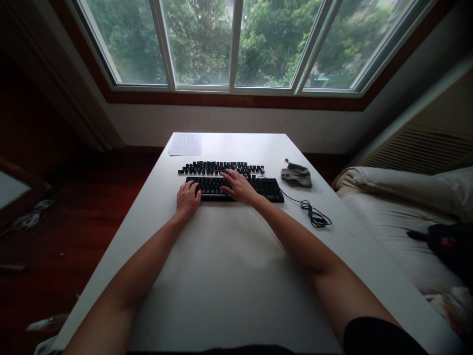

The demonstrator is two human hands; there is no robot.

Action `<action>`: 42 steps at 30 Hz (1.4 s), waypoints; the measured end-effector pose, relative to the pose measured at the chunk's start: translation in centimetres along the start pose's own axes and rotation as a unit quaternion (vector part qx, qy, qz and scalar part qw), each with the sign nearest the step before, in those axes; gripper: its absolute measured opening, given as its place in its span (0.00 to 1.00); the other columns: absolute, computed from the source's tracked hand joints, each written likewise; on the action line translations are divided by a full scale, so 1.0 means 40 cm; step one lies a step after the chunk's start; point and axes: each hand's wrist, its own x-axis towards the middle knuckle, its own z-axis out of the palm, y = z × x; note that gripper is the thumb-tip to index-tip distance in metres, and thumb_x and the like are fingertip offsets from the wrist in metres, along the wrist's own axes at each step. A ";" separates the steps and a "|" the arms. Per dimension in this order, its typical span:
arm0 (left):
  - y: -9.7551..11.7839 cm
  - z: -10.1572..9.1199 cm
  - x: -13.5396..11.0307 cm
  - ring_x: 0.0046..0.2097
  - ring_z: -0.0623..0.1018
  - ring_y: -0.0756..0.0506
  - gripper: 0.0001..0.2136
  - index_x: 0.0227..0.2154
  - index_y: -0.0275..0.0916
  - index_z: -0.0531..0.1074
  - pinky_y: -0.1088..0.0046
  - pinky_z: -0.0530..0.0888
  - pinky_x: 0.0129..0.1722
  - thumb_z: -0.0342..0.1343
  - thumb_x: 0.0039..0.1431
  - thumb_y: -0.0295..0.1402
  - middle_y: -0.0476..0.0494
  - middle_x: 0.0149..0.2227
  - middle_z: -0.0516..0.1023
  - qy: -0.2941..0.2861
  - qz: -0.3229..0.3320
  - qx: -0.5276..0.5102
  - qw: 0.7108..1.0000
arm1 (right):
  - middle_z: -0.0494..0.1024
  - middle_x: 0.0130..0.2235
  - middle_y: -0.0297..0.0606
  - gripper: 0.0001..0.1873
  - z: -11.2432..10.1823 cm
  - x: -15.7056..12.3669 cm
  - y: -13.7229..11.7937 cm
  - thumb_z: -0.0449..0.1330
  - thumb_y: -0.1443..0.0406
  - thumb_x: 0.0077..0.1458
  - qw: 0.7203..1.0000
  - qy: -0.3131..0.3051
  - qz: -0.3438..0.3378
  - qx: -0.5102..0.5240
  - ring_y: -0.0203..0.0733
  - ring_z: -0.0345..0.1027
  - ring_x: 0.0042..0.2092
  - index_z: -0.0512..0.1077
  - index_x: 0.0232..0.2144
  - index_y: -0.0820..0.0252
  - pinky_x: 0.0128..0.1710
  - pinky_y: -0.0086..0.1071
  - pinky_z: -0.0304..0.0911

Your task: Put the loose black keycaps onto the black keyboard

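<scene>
A black keyboard (269,190) lies across the white table. My left hand (187,199) is closed around its left end, fingers bent over the top edge and thumb on the near side. Over the middle of the keyboard is my right hand (238,186), palm down, with fingers stretched out and thumb apart. Its fingertips reach the far edge, close to loose black keycaps (210,167) spread in rows just behind the keyboard. Nothing shows in the right hand, though its underside is hidden.
The keyboard's coiled black cable (316,216) lies to the right on the white table (229,276). Behind it sits a grey cloth pouch (296,175). A sheet of paper (185,144) lies at the far left corner. A cushioned seat (384,217) stands along the right side.
</scene>
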 end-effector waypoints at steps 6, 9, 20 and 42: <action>-0.002 0.003 0.003 0.64 0.68 0.34 0.19 0.57 0.40 0.74 0.51 0.66 0.66 0.51 0.69 0.39 0.37 0.64 0.71 0.000 0.000 -0.012 1.000 | 0.41 0.77 0.45 0.48 0.068 0.025 -0.018 0.49 0.37 0.65 0.994 -0.083 -0.032 -0.070 0.55 0.30 0.77 0.47 0.76 0.53 0.74 0.52 0.31; -0.003 0.005 0.004 0.65 0.68 0.33 0.19 0.58 0.40 0.74 0.51 0.66 0.66 0.50 0.69 0.38 0.36 0.64 0.71 -0.001 -0.003 -0.017 1.000 | 0.40 0.77 0.44 0.50 0.101 0.024 -0.008 0.48 0.35 0.63 0.992 -0.109 -0.021 -0.063 0.56 0.30 0.77 0.46 0.76 0.52 0.74 0.52 0.30; -0.003 0.003 0.003 0.65 0.68 0.34 0.19 0.58 0.40 0.74 0.52 0.67 0.66 0.50 0.69 0.39 0.37 0.64 0.71 -0.005 -0.002 -0.010 1.000 | 0.76 0.57 0.48 0.22 0.052 0.048 0.056 0.51 0.55 0.71 0.997 0.012 0.070 -0.010 0.52 0.67 0.59 0.76 0.57 0.55 0.61 0.46 0.59; -0.005 0.004 0.004 0.65 0.67 0.34 0.19 0.58 0.42 0.74 0.51 0.67 0.66 0.51 0.69 0.39 0.38 0.65 0.70 -0.005 -0.006 -0.012 1.000 | 0.81 0.47 0.49 0.09 0.027 0.186 0.176 0.67 0.59 0.60 0.977 -0.099 0.140 -0.129 0.53 0.73 0.49 0.84 0.40 0.54 0.47 0.40 0.67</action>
